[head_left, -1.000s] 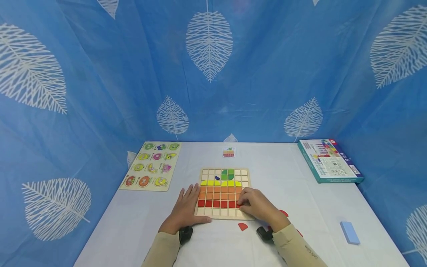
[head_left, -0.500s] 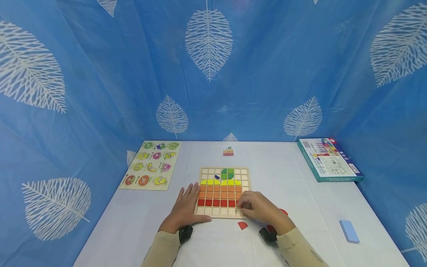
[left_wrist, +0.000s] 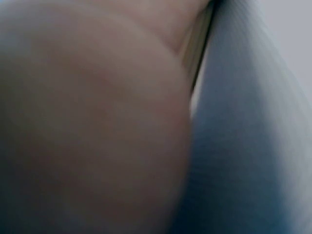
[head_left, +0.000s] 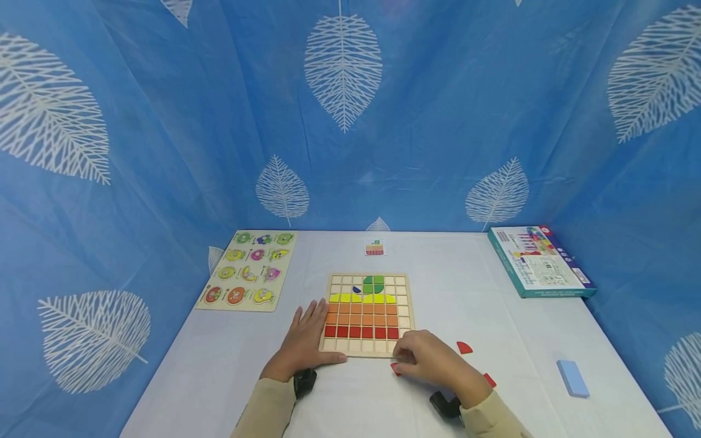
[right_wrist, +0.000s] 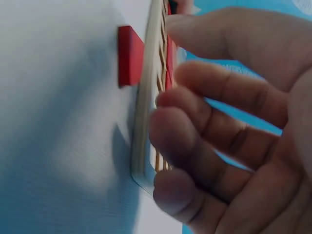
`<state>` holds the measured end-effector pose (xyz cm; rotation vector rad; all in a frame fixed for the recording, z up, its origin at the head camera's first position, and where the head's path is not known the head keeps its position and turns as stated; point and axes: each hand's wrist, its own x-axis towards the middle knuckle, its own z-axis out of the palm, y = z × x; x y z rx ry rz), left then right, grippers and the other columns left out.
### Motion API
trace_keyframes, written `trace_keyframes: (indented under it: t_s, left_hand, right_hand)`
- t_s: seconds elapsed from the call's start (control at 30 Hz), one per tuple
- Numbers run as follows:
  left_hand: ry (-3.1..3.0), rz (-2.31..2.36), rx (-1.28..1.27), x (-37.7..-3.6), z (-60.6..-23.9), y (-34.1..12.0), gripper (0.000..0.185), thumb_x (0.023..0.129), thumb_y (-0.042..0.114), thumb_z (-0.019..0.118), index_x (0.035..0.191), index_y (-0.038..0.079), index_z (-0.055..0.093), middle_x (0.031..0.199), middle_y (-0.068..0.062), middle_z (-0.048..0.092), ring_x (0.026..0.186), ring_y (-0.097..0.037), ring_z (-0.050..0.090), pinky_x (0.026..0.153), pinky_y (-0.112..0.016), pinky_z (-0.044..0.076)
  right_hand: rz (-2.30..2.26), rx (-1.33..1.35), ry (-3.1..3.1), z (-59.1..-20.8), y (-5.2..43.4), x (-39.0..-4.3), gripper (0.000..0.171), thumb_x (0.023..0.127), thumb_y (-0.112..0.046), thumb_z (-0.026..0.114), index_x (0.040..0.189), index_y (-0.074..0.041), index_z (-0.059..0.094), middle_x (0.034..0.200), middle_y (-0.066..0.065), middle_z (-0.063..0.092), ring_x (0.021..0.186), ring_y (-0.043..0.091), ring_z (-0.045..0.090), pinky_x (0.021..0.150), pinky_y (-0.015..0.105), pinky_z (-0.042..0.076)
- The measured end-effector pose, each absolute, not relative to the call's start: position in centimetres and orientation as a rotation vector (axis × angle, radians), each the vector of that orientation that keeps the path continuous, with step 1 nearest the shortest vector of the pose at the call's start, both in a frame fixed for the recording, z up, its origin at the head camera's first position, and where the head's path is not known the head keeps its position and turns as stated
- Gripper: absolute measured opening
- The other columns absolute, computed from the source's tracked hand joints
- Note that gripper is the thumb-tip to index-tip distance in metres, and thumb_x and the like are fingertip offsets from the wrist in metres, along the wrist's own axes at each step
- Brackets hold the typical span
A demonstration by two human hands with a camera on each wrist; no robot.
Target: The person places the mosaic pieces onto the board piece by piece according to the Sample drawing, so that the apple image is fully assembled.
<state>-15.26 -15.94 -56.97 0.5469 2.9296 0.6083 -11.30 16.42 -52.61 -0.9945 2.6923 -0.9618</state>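
Left hand lies flat with fingers spread, pressing on the left edge of the wooden grid board. Right hand sits just below the board's bottom right corner, fingers curled over a red piece on the white table. Whether it pinches the piece, I cannot tell.

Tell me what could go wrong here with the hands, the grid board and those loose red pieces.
The right hand reaches for a red piece lying right at the grid board's near edge, so it might bump the board and jog the placed tiles. Only the left hand, flat on the board's left edge, steadies it. Two more red pieces lie near the right sleeve, which could sweep them away.
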Motion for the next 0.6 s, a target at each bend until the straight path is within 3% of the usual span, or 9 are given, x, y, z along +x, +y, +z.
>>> trace_keyframes:
  t_s: [0.4, 0.6]
  left_hand:
    - [2.936, 0.613, 0.556, -15.1, -56.7, -15.9, 0.133, 0.070, 0.077, 0.080, 0.165, 0.000, 0.029, 0.170, -0.016, 0.028, 0.158, -0.035, 0.017, 0.125, -0.058, 0.006]
    - [2.932, 0.614, 0.553, -15.1, -56.7, -15.8, 0.132, 0.070, 0.076, 0.080, 0.165, 0.001, 0.028, 0.171, -0.016, 0.027, 0.158, -0.035, 0.016, 0.125, -0.058, 0.005]
  right_hand:
    - [-0.803, -0.886, 2.825, -53.2, 15.1, -9.9, 0.022, 0.083, -0.026, 0.093, 0.086, -0.018, 0.073, 0.076, -0.015, 0.051, 0.070, 0.002, 0.045, 0.062, 0.026, 0.044]
    - [-0.802, -0.838, 2.830, -53.2, 14.7, -9.5, 0.016, 0.085, -0.019, 0.091, 0.084, -0.019, 0.074, 0.078, -0.016, 0.052, 0.070, 0.003, 0.045, 0.061, 0.025, 0.045]
